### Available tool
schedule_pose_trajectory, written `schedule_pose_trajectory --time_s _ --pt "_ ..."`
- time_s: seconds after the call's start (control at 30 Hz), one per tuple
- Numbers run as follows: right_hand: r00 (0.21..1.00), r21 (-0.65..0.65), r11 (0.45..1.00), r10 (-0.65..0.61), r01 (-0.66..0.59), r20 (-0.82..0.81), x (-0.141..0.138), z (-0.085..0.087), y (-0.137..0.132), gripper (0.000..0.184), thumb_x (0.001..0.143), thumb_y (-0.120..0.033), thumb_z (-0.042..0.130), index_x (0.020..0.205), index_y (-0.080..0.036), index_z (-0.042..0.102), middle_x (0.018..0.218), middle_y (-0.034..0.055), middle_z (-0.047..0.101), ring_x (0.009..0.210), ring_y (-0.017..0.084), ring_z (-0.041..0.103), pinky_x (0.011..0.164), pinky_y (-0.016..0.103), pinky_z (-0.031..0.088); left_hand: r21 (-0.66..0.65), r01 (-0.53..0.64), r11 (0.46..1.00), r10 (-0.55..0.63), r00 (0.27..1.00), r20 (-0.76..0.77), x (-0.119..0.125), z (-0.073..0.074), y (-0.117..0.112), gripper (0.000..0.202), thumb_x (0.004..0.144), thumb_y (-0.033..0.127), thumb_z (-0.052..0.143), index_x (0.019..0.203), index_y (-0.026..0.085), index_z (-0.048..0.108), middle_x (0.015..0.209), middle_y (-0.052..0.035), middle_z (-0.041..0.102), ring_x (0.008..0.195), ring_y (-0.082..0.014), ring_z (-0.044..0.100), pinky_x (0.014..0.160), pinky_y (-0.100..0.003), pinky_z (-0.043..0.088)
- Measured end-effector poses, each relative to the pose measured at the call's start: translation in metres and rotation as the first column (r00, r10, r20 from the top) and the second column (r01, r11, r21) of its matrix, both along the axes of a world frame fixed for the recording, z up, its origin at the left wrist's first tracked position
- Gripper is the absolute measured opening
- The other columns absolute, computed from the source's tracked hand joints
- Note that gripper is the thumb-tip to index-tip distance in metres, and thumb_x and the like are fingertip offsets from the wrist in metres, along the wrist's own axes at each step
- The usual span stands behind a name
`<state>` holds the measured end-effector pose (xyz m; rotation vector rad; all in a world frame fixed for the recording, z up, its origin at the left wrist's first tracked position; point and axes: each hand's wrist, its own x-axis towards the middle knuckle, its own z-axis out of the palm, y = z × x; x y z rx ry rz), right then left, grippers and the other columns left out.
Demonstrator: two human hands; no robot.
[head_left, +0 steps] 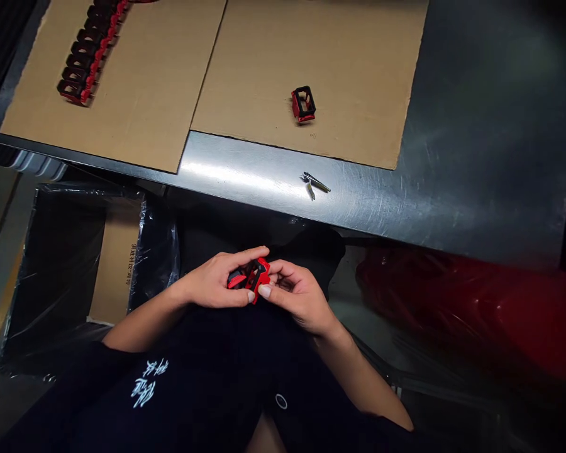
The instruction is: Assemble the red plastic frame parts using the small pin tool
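Red-and-black plastic housing (255, 279) clamped between left hand (211, 281) and right hand (299, 297), both grips closed on it above the lap (245, 346); seems light, stiff; best held by its outer edges.

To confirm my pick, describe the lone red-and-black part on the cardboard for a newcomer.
On the steel table, look at the right of two cardboard sheets. Near its front edge sits a red-and-black frame-shaped part, alone, unlike the long row on the left sheet.

Cardboard sheets (349, 69) lie on a steel table (481, 138), a plastic-lined carton (116, 270) below its edge.
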<state>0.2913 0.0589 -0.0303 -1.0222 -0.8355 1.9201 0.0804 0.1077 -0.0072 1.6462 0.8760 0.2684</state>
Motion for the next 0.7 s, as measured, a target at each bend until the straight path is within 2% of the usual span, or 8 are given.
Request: schedule_pose_trajectory --time_s 0.1,0.2,0.3,0.4,0.5,0.57,0.7 --pt "0.999 0.025 0.999 -0.039 0.039 0.005 0.000 0.002 0.000 0.025 0.079 -0.041 0.086 0.081 -0.021 0.071 0.068 -0.0032 0.061 0.060 0.010 0.051 0.062 0.025 0.044 0.018 -0.008 1.000 0.007 0.998 0.056 -0.002 -0.005 0.000 0.081 0.081 0.033 0.072 0.155 0.016 0.044 0.095 -0.0033 0.074 0.068 -0.0111 0.060 0.067 -0.023 0.050" --pt "0.991 0.096 0.989 -0.116 0.109 0.070 0.002 0.005 -0.001 0.025 0.079 -0.042 0.085 0.078 -0.021 0.073 0.068 -0.0029 0.061 0.060 0.010 0.049 0.060 0.025 0.044 -0.038 -0.105 0.994 0.110 0.980 0.164 -0.005 -0.013 0.001 0.071 0.089 0.046 0.069 0.151 0.018 0.050 0.102 -0.0064 0.073 0.069 -0.0111 0.061 0.069 -0.025 0.052" --pt "0.970 0.203 0.968 -0.183 0.149 0.159 0.004 0.007 -0.002 0.018 0.079 -0.039 0.085 0.082 -0.022 0.078 0.073 -0.0005 0.068 0.064 0.013 0.055 0.062 0.027 0.047 -0.155 -0.298 0.942 0.320 0.937 0.138 -0.006 -0.018 0.002 0.058 0.097 0.051 0.058 0.143 0.016 0.059 0.088 -0.0043 0.072 0.071 -0.0126 0.063 0.072 -0.027 0.053" --pt "0.953 0.322 0.937 -0.212 0.134 0.219 0.004 0.007 -0.002 0.010 0.082 -0.032 0.084 0.085 -0.024 0.081 0.080 0.0024 0.075 0.071 0.017 0.065 0.069 0.030 0.053 -0.258 -0.412 0.874 0.443 0.894 0.071 -0.001 -0.019 0.000 0.052 0.096 0.054 0.060 0.130 0.014 0.067 0.073 -0.0011 0.068 0.070 -0.0133 0.064 0.068 -0.025 0.052" --pt "0.931 0.460 0.881 -0.256 0.114 0.259 0.003 0.005 -0.002 0.003 0.084 -0.027 0.082 0.086 -0.025 0.082 0.082 0.0038 0.079 0.075 0.020 0.071 0.074 0.034 0.056 -0.398 -0.422 0.815 0.487 0.870 0.074 0.007 -0.018 -0.006 0.055 0.091 0.056 0.066 0.124 0.013 0.067 0.072 -0.0001 0.066 0.060 -0.0109 0.061 0.058 -0.022 0.049" --pt "0.909 0.553 0.827 -0.302 0.101 0.287 0.001 0.004 -0.001 0.002 0.085 -0.024 0.081 0.086 -0.026 0.082 0.079 0.0037 0.079 0.072 0.019 0.071 0.071 0.034 0.057 -0.443 -0.405 0.800 0.489 0.867 0.091 0.010 -0.017 -0.010 0.059 0.089 0.058 0.067 0.126 0.013 0.064 0.073 0.0001 0.065 0.055 -0.0101 0.059 0.052 -0.021 0.047" --pt "0.870 0.690 0.722 -0.372 0.051 0.324 0.000 0.001 0.000 0.011 0.087 -0.016 0.078 0.087 -0.026 0.082 0.077 0.0033 0.078 0.068 0.018 0.069 0.067 0.033 0.057 -0.384 -0.351 0.854 0.441 0.880 0.175 0.008 -0.011 -0.017 0.066 0.090 0.058 0.064 0.136 0.012 0.058 0.067 0.0010 0.063 0.051 -0.0106 0.057 0.049 -0.021 0.044"
